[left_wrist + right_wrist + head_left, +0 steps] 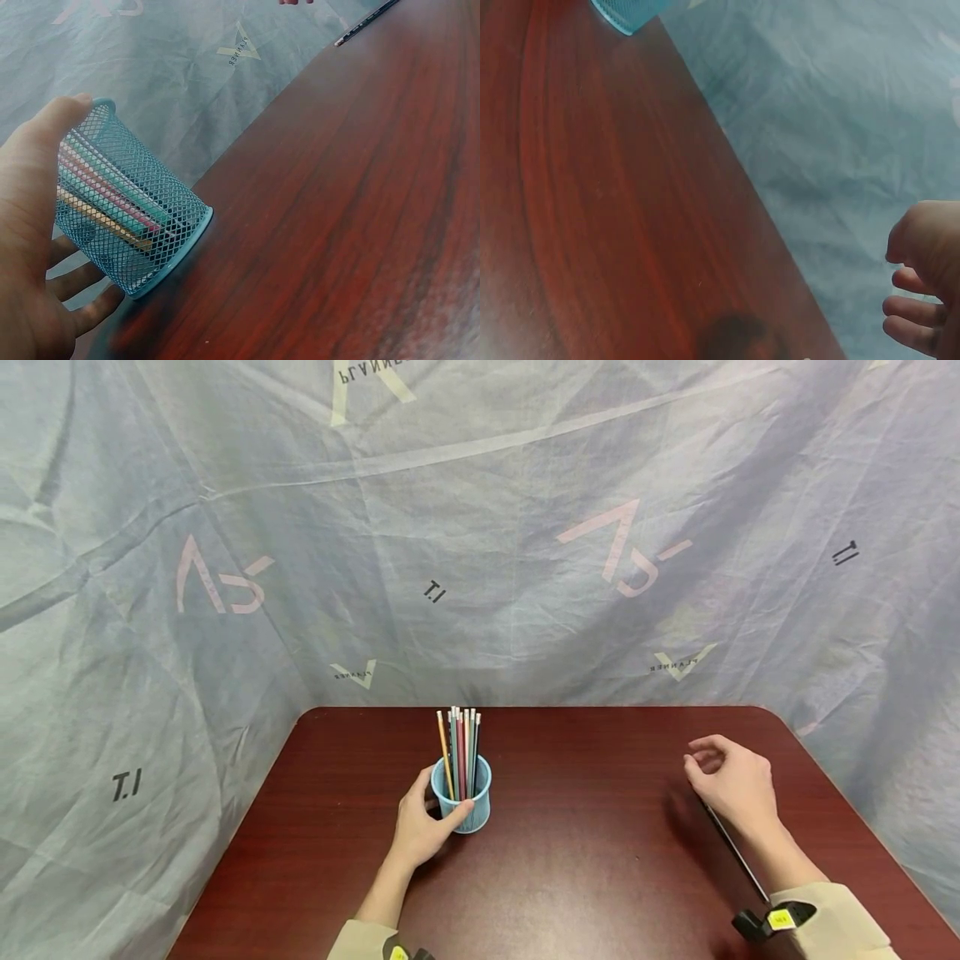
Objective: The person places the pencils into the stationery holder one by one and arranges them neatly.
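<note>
A light blue mesh pencil cup stands upright on the table, holding several pencils with their pale ends up. My left hand grips the cup from its left side, thumb across the near side by the rim. In the left wrist view the cup's mesh wall shows the pencils inside. At the right, my right hand hovers over the table with loosely bent fingers and nothing visible between them. Below it, a dark pencil lies on the table, partly hidden by the hand and wrist in the head view.
The dark red wooden table has rounded far corners. Grey printed cloth hangs behind it and along both sides. A black wrist device with a yellow label sits at the right cuff.
</note>
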